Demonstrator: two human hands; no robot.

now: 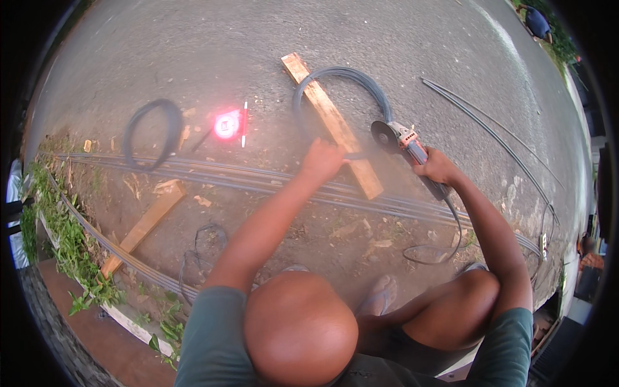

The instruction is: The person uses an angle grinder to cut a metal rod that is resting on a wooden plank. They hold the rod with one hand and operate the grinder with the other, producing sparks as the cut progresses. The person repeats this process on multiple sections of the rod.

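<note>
Near L, 1 short plank (145, 222) lies slanted under some rods; beyond it, a bundle of long rods (245, 184) runs L to R, too many to count. R hand (435, 166) is clamped round the body of 1 angle grinder (412, 145), right of ctr, its cord (460, 226) trailing near. Grinder's prob. fairly heavy, rigid, w/ the thin disc (385, 137) the fragile bit; best hold = body, fingers clear of disc. L hand (324, 161) looks closed on the near side of the middle coil (351, 72), which lies ctr, across 1 long plank (332, 116); coil's likely stiff, springy, maybe slick, so grip the ring firmly nr the plank. 2 coils total, other coil (173, 122) apart at L. Between them, 1 red-white stick (244, 126) beside 1 pink glow (227, 124), kind unclear. Far R, 2+ thin rods (477, 117), then 1 person (535, 22).
</note>
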